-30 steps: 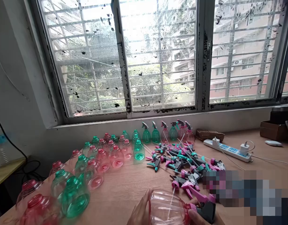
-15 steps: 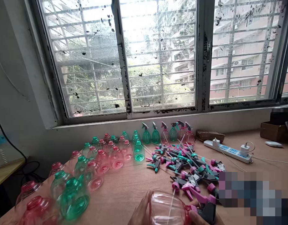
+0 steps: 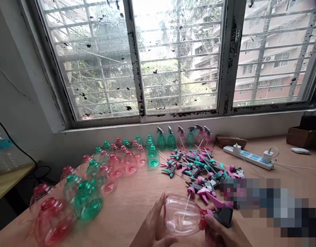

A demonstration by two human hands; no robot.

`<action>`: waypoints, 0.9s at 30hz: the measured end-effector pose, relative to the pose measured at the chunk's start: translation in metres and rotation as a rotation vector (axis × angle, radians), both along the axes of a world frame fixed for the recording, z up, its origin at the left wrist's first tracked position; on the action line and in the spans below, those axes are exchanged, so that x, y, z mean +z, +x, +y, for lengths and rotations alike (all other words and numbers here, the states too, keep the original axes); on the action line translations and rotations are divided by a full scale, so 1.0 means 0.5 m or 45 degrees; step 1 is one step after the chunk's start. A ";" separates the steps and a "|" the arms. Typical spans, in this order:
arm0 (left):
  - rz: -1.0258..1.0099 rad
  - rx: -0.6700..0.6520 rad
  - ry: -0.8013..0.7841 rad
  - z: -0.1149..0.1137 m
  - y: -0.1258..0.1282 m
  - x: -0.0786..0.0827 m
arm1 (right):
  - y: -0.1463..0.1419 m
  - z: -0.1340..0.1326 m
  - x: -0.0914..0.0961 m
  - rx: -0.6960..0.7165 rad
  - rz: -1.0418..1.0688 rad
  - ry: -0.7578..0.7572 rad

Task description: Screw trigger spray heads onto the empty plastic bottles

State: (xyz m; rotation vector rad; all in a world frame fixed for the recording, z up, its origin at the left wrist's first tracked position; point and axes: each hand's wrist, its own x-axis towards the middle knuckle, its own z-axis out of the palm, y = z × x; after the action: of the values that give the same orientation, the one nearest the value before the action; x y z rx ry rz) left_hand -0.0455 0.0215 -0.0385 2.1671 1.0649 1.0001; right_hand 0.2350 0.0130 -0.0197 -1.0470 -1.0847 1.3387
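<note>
A clear pink spray bottle (image 3: 182, 215) lies on its side between my hands, low in the view. Its base points left and its neck right. My left hand (image 3: 154, 224) is wrapped round the base end. At the neck, my right hand (image 3: 221, 228) grips the pink collar of a grey and pink trigger sprayer head (image 3: 223, 212). The thin dip tube runs inside the bottle. Just beyond the bottle lies a heap of loose trigger sprayer heads (image 3: 199, 168) in pink, teal and grey.
Open pink and green bottles, such as a green one (image 3: 88, 202), stand in rows on the left of the table. Several bottles with sprayers (image 3: 171, 139) line the wall. A white power strip (image 3: 247, 157) with plugs lies at right. A blurred patch covers the lower right.
The view has tilted down, so more of the bottle and my hands shows. My hands keep hold of the bottle and the sprayer collar.
</note>
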 end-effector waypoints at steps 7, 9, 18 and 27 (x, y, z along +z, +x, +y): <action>0.062 0.076 0.047 -0.017 0.006 0.023 | 0.007 0.003 -0.002 0.178 0.048 0.108; 0.077 0.061 0.030 -0.019 0.007 0.030 | 0.007 0.004 -0.004 0.175 0.050 0.113; 0.024 0.056 -0.006 -0.033 0.020 0.049 | 0.010 0.002 0.006 0.212 0.065 0.126; -0.002 0.034 -0.037 -0.026 0.016 0.041 | 0.003 0.007 -0.006 0.170 0.132 0.111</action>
State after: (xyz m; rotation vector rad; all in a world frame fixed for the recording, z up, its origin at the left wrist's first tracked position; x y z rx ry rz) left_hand -0.0374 0.0083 -0.0180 2.1335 1.1039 0.9924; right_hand 0.2365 0.0164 -0.0226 -0.8442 -1.1407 1.4231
